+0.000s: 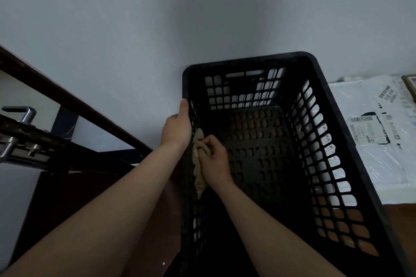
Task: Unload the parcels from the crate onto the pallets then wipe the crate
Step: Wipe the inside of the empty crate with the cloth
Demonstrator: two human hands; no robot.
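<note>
Against the left wall of the empty black perforated plastic crate (346, 153), the right hand (215, 159) is clutching a beige cloth (198, 164) and pressing it to the inside, while the left hand (177, 128) is gripping the rim beyond. Farther right, white plastic mailer parcels (371, 141) are lying outside; hard strokes are probably risking the cloth snagging in the holes.
</note>
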